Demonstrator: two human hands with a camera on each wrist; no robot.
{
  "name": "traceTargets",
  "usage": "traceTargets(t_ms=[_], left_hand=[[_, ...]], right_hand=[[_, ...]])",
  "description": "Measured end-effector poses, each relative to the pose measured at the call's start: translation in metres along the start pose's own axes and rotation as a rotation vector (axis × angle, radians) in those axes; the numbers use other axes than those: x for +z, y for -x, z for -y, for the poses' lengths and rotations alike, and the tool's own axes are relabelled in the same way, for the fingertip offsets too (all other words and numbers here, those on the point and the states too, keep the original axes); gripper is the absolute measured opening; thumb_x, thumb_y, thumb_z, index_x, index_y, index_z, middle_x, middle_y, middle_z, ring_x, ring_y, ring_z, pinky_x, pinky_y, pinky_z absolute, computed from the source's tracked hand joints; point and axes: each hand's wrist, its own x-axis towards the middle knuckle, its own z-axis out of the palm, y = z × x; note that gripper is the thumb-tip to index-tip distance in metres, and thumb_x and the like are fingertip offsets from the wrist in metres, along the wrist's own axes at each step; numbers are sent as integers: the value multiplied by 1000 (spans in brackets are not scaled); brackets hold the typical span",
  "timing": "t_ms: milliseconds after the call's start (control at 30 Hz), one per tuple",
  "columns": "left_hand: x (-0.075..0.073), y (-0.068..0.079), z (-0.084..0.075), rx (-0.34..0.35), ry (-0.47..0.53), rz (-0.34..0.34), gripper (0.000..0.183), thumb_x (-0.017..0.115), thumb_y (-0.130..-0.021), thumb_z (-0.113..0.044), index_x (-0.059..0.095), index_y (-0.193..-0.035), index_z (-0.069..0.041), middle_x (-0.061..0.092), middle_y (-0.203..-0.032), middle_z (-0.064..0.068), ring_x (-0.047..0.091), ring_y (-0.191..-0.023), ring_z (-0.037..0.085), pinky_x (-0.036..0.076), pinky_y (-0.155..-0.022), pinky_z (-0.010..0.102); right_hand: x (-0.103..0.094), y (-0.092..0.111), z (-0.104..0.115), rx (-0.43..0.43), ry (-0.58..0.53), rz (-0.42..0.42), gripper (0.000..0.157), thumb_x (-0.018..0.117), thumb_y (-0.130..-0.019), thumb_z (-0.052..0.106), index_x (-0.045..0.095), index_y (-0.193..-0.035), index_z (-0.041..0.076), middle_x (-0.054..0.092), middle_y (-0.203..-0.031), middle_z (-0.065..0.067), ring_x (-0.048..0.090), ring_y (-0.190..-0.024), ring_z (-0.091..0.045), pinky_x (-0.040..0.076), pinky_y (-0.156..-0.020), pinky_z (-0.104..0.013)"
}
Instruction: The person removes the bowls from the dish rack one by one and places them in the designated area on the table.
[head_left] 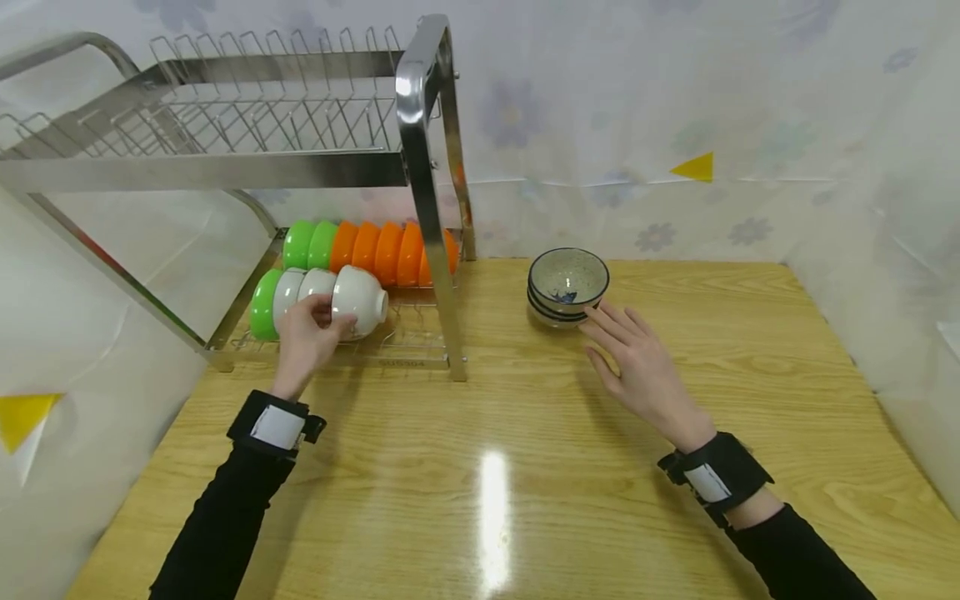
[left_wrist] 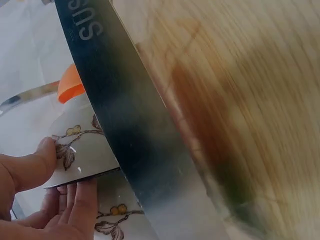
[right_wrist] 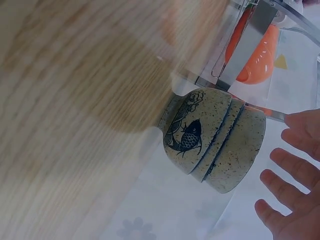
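Note:
My left hand [head_left: 307, 340] pinches the frontmost white bowl [head_left: 358, 302] on the rack's lower tier. The left wrist view shows the thumb against its printed outer wall [left_wrist: 80, 150], with fingers behind the dark rim. Behind that bowl, more white bowls [head_left: 317, 284] and a green bowl [head_left: 264, 305] stand on edge in the same row. Over on the right, a stack of three speckled bowls [head_left: 567, 283] with dark rims and a blue fish print sits on the table. My right hand [head_left: 637, 367] is beside it, fingers spread, fingertips right at the top bowl's rim.
A two-tier steel dish rack [head_left: 352, 171] stands at the left; its front post [head_left: 438, 275] rises between the hands. Green bowls [head_left: 298, 244] and several orange bowls [head_left: 388, 254] fill its back row. Patterned sheeting [head_left: 637, 100] borders the wooden table [head_left: 570, 483] behind.

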Motion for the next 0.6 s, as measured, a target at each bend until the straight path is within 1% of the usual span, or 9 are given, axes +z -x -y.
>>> traceTargets(t_ms=[33, 100, 200, 267, 333, 500, 567, 600], left_hand=[[0, 0, 0, -23, 15, 17, 38, 69, -87, -7, 57, -116, 14, 63, -107, 29, 60, -94, 36, 52, -80, 45], [0, 0, 1, -53, 59, 42, 38, 67, -88, -7, 54, -117, 14, 62, -111, 30, 60, -99, 34, 53, -80, 35], [1, 2, 1, -84, 131, 65, 37, 64, -91, -6, 50, -118, 15, 62, -115, 31, 60, -103, 34, 50, -74, 16], [2, 3, 0, -97, 185, 75, 37, 63, -92, -6, 48, -118, 16, 62, -115, 32, 60, -103, 33, 46, -70, 9], [2, 4, -1, -106, 231, 80, 38, 61, -93, -6, 46, -119, 16, 62, -117, 31, 60, -103, 31, 45, -70, 7], [1, 8, -5, -124, 352, 90, 42, 59, -95, -11, 43, -125, 14, 58, -122, 31, 59, -98, 13, 48, -75, 11], [0, 11, -7, -122, 385, 82, 44, 60, -95, -13, 43, -126, 12, 60, -121, 27, 59, -96, 7, 49, -76, 11], [-1, 12, -8, -118, 405, 75, 43, 60, -95, -14, 43, -125, 11, 62, -118, 22, 59, -95, 5, 49, -75, 11]], right_hand=[[0, 1, 0, 4, -4, -1, 37, 73, -79, 3, 67, -115, -5, 57, -130, -24, 45, -124, -40, 32, -106, -58], [-1, 2, 0, 9, -7, 1, 37, 72, -80, 3, 66, -116, -4, 56, -131, -24, 44, -125, -40, 31, -106, -58], [-3, 3, 0, 9, -1, 5, 38, 71, -80, 4, 66, -117, -3, 56, -131, -23, 44, -125, -40, 31, -106, -58], [-3, 3, 0, 7, 3, 9, 39, 71, -80, 5, 65, -118, -3, 56, -131, -23, 45, -124, -40, 31, -107, -57], [-4, 4, 0, 6, 4, 9, 40, 71, -80, 4, 65, -119, -4, 56, -131, -24, 45, -124, -41, 31, -107, -57], [-4, 6, -1, 12, -2, 1, 40, 71, -80, 3, 64, -119, -4, 57, -130, -24, 44, -124, -40, 31, -107, -57], [-5, 6, 0, 13, 1, 2, 41, 71, -80, 3, 64, -120, -4, 57, -130, -24, 44, -125, -40, 31, -107, -57], [-5, 6, 0, 13, 3, 5, 41, 71, -81, 3, 64, -121, -4, 56, -130, -23, 44, -125, -40, 31, -107, -56]])
